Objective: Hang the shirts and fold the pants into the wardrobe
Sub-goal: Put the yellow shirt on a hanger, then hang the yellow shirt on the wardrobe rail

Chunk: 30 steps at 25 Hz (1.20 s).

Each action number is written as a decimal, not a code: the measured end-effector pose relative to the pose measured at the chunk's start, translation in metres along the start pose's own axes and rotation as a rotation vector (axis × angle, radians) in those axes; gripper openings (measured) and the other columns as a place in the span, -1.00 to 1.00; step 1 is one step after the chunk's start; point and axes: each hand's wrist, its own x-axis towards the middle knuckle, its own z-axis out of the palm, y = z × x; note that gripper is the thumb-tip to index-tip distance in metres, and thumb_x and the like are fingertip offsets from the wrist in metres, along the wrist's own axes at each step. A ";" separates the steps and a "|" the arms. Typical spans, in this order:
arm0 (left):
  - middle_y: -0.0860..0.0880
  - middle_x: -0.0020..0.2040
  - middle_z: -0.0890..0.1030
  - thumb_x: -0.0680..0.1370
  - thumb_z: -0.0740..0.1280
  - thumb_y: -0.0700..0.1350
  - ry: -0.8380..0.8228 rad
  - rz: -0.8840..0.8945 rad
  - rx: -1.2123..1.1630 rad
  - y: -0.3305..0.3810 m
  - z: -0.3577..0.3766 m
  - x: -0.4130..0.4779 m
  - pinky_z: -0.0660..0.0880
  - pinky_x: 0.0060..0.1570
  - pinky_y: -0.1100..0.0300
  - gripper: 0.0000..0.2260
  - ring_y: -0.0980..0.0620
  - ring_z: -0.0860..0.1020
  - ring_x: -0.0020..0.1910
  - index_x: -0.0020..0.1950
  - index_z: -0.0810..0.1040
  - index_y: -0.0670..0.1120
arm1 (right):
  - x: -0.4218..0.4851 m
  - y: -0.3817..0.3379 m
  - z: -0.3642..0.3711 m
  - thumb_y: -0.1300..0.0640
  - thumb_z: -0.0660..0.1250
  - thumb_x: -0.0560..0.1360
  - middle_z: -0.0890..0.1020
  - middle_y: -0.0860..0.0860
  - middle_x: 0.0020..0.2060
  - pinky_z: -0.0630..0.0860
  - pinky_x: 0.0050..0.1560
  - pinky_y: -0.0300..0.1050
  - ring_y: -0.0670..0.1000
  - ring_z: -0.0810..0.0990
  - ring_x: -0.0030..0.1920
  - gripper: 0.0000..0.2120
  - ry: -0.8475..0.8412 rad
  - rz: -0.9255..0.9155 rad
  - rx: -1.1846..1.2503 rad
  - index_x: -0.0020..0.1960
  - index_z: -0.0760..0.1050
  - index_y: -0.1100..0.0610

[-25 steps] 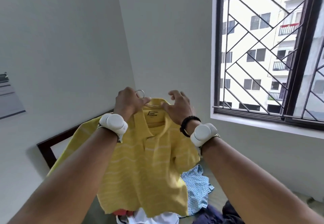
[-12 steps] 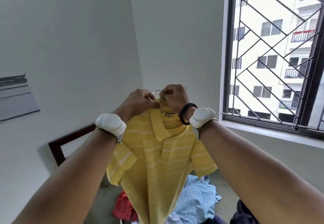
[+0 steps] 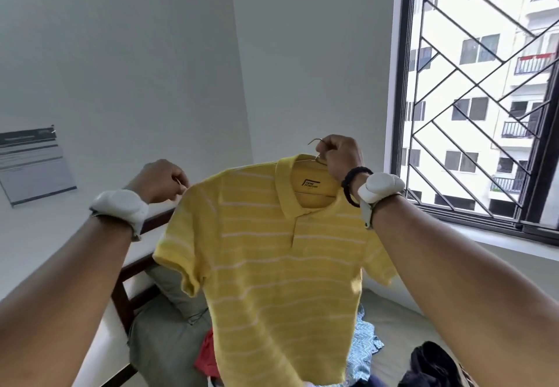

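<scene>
A: We hold the yellow polo shirt (image 3: pixel 272 265) up in the air in front of us, with the bed (image 3: pixel 169 335) as our reference. Where does it sit relative to that?

B: It hangs above the bed, front facing us, collar at the top and hem reaching down toward the clothes on the mattress. The shirt is already on a wire hanger (image 3: pixel 317 150); the hook shows above the collar.

A: What is the state of our right hand (image 3: pixel 343 156)?

B: It is closed in a fist around the neck of the hanger, just under the hook, at the collar. A black band and a white wrist device (image 3: pixel 381 188) sit on that wrist.

A: And our left hand (image 3: pixel 158 179)?

B: It is also closed, pinching the shirt's shoulder edge, where a thin end of the hanger wire shows at the fingers. It wears a matching white device.

A: What lies on the bed beneath the shirt?

B: A red garment (image 3: pixel 207 356) shows beside the hem on one side, a blue patterned garment (image 3: pixel 363 347) on the other, and a dark garment (image 3: pixel 429 365) further toward the window (image 3: pixel 478 99). The dark wooden headboard (image 3: pixel 127 290) stands at the wall end of the bed.
</scene>
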 end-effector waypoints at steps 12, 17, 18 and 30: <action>-0.03 -0.27 0.61 0.60 0.34 -0.05 -0.066 0.125 -0.268 0.015 0.025 -0.034 0.40 -0.22 0.19 -0.79 0.08 0.48 -0.27 -0.21 0.63 -0.05 | -0.012 -0.049 0.043 0.32 0.26 0.45 0.71 -0.01 -0.32 0.54 -0.33 -0.34 -0.09 0.69 -0.28 -0.74 -0.221 -0.069 0.035 -0.22 0.66 0.07; 0.07 -0.06 0.68 0.57 0.37 -0.03 0.147 0.086 -0.144 -0.045 -0.008 -0.045 0.49 -0.01 0.21 -0.90 0.03 0.60 -0.01 0.03 0.66 0.02 | -0.033 -0.082 0.121 0.35 0.26 0.48 0.71 0.05 -0.25 0.61 -0.20 -0.22 -0.02 0.69 -0.19 -0.77 -0.383 -0.074 0.048 -0.17 0.67 0.15; 0.09 0.01 0.66 0.58 0.36 -0.04 0.192 0.127 -0.143 -0.048 -0.022 -0.044 0.48 0.07 0.20 -0.84 0.06 0.59 0.02 0.13 0.65 0.02 | -0.041 -0.093 0.143 0.33 0.28 0.50 0.71 0.05 -0.24 0.63 -0.16 -0.19 -0.01 0.70 -0.17 -0.80 -0.434 -0.092 0.062 -0.15 0.67 0.16; 0.14 -0.30 0.64 0.46 0.45 -0.23 0.474 -0.092 0.125 -0.269 -0.219 -0.100 0.57 -0.09 0.15 -0.86 0.14 0.62 -0.23 -0.23 0.66 0.01 | -0.156 -0.286 0.448 0.05 0.50 0.43 0.66 0.07 -0.03 0.55 -0.13 -0.14 -0.01 0.60 -0.08 -0.67 -1.274 -0.389 0.183 0.15 0.57 0.08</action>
